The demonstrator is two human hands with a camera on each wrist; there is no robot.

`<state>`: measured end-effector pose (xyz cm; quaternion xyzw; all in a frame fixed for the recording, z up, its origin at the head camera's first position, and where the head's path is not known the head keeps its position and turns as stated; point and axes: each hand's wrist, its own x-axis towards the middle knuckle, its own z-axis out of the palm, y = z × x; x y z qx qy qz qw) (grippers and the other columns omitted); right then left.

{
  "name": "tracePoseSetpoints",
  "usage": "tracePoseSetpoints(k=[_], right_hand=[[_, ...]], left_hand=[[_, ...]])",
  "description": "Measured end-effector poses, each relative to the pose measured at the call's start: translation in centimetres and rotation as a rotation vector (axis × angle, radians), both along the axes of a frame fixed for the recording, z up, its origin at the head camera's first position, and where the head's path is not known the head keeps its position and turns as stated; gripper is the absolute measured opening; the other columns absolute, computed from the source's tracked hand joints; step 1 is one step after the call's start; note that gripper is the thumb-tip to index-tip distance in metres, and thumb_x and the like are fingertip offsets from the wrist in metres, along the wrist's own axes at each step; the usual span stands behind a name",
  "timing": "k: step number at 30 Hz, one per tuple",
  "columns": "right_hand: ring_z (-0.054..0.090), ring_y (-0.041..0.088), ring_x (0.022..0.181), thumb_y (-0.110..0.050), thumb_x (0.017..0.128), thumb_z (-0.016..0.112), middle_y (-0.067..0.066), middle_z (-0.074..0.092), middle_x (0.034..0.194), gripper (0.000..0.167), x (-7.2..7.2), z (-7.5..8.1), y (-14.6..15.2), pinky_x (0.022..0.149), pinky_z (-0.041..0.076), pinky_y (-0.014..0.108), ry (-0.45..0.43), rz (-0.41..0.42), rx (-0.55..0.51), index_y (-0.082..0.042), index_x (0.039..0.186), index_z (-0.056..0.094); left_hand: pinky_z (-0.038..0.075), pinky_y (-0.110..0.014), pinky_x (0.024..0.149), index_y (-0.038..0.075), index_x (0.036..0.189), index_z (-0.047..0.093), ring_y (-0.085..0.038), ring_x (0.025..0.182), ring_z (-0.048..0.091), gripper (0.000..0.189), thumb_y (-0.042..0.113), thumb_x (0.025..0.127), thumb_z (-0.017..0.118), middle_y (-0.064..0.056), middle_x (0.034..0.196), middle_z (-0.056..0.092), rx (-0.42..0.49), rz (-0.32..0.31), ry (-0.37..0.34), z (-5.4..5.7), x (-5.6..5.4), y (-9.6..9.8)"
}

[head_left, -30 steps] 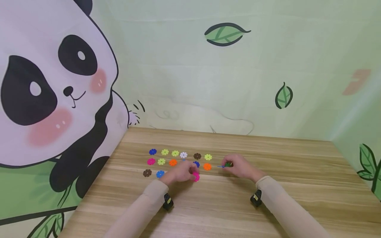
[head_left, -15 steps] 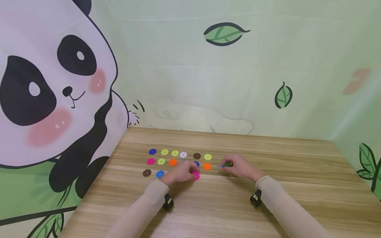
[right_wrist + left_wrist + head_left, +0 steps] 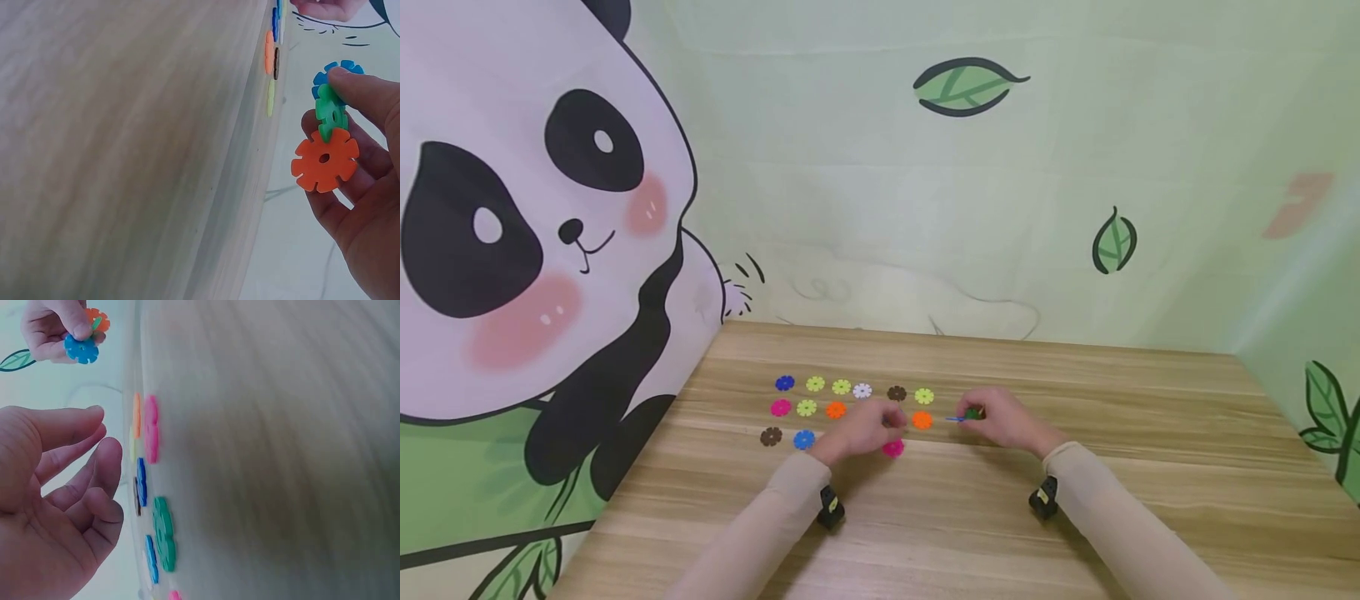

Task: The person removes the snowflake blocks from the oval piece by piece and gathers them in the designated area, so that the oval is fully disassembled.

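Observation:
My left hand [image 3: 861,431] hovers above the table with loosely curled fingers and nothing between them. Just below its fingertips a pink notched flower-shaped disc [image 3: 892,448] lies flat. In the left wrist view a green disc [image 3: 164,534] and a dark blue disc [image 3: 142,482] lie near that hand. Farther right, my right hand [image 3: 1003,418] pinches a chain of interlocked discs, raised off the table. In the right wrist view this chain shows a blue disc [image 3: 320,80] under the thumb, a green disc [image 3: 331,114] in the middle and an orange disc [image 3: 325,160] at the near end.
Several more notched discs lie in loose rows on the wooden table [image 3: 1112,500], among them an orange disc [image 3: 922,420], a brown disc [image 3: 897,393] and a white disc [image 3: 862,391]. A panda-printed wall [image 3: 820,167] borders the table's back and left.
My left hand has come off the pink disc and moved slightly up and away from me. The pink disc stays on the table. My right hand has hardly moved.

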<state>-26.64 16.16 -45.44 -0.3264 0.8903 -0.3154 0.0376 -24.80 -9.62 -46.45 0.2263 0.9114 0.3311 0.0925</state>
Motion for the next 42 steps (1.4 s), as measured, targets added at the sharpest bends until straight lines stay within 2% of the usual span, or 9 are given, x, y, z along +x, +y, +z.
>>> tracePoseSetpoints(k=[5, 8, 17, 21, 25, 35, 42], right_hand=[[0.052, 0.012, 0.072, -0.010, 0.083, 0.073, -0.008, 0.060, 0.079, 0.009, 0.0, 0.2, -0.1, 0.065, 0.046, 0.028, -0.005, -0.003, 0.008, -0.014, 0.083, 0.065], [0.054, 0.011, 0.073, -0.010, 0.083, 0.072, -0.007, 0.061, 0.081, 0.008, 0.0, 0.3, -0.2, 0.065, 0.048, 0.028, -0.013, -0.001, -0.003, -0.015, 0.084, 0.065], [0.059, 0.011, 0.079, -0.010, 0.085, 0.070, -0.005, 0.066, 0.090, 0.004, -0.1, 0.3, -0.7, 0.070, 0.050, 0.029, -0.035, 0.009, -0.027, -0.012, 0.089, 0.067], [0.059, 0.010, 0.080, -0.011, 0.085, 0.070, -0.006, 0.066, 0.089, 0.006, -0.3, 0.1, -0.9, 0.071, 0.051, 0.028, -0.014, 0.016, -0.040, -0.014, 0.088, 0.067], [0.060, 0.010, 0.081, -0.009, 0.084, 0.071, -0.005, 0.066, 0.089, 0.006, -0.3, 0.0, -0.9, 0.071, 0.051, 0.029, 0.008, 0.025, -0.052, -0.011, 0.088, 0.068], [0.060, 0.011, 0.080, -0.006, 0.085, 0.069, -0.002, 0.067, 0.090, 0.004, 0.0, 0.3, -1.3, 0.071, 0.051, 0.027, 0.002, 0.072, -0.087, -0.009, 0.087, 0.067], [0.059, 0.012, 0.080, -0.006, 0.085, 0.070, -0.002, 0.066, 0.088, 0.006, -0.1, 0.2, -1.0, 0.070, 0.051, 0.027, -0.036, 0.039, -0.105, -0.009, 0.088, 0.066]], left_hand=[[0.049, -0.031, 0.077, 0.009, 0.097, 0.068, -0.013, 0.085, 0.058, 0.010, 0.012, 0.088, 0.066, 0.002, 0.093, 0.066, 0.010, 0.030, 0.032, 0.3, -0.2, 0.9], [0.049, -0.030, 0.076, 0.010, 0.096, 0.069, -0.013, 0.086, 0.059, 0.008, 0.013, 0.089, 0.066, 0.004, 0.093, 0.066, 0.047, 0.056, 0.034, 0.3, -0.3, 1.4], [0.051, -0.026, 0.069, 0.006, 0.096, 0.068, -0.015, 0.082, 0.061, 0.009, 0.009, 0.088, 0.067, -0.003, 0.093, 0.067, 0.208, 0.103, -0.009, 0.0, -0.3, 3.5], [0.051, -0.026, 0.070, 0.009, 0.094, 0.067, -0.014, 0.082, 0.061, 0.008, 0.009, 0.087, 0.068, -0.002, 0.092, 0.067, 0.236, 0.122, -0.020, -0.2, -0.4, 4.2], [0.051, -0.025, 0.069, 0.010, 0.094, 0.067, -0.013, 0.081, 0.061, 0.008, 0.008, 0.086, 0.068, 0.000, 0.090, 0.066, 0.245, 0.147, -0.024, -0.1, -0.3, 4.6], [0.051, -0.023, 0.067, 0.008, 0.087, 0.067, -0.011, 0.077, 0.061, 0.005, 0.005, 0.084, 0.070, 0.001, 0.085, 0.066, 0.298, 0.131, 0.004, 0.0, -0.1, 5.1], [0.050, -0.023, 0.063, 0.005, 0.083, 0.066, -0.010, 0.072, 0.059, 0.004, 0.003, 0.085, 0.069, -0.001, 0.081, 0.066, 0.345, 0.146, 0.036, -0.2, -0.1, 5.0]])
